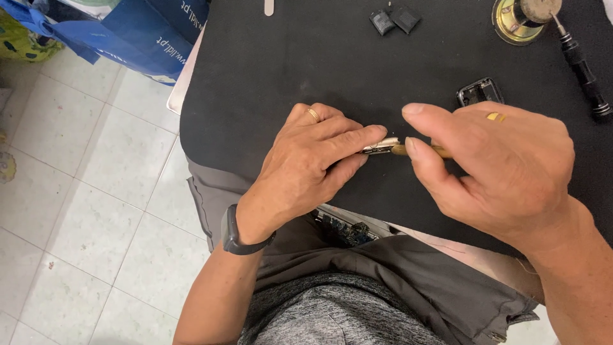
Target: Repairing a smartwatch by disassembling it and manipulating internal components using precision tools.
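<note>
Grip: left hand (313, 163) pinches a small silvery metal part (380, 147) between thumb and fingers; right hand (491, 169) holds a slim wooden-handled tool (421, 151), tip touching the part. Both sit just above the black tabletop (287, 64). Nearby: small rectangular frame (480, 92), screwdriver (581, 64), two dark blocks (394, 20).

Small repair bench, black mat (287, 57), screwdriver (582, 64), loose parts (394, 20) (tiled floor (83, 191))

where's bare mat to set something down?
The black mat is bare at far left, between its left edge, the metal strip and the left hand. Crowded far right: two black parts, brass cup, screwdriver, small frame, right hand.
</note>
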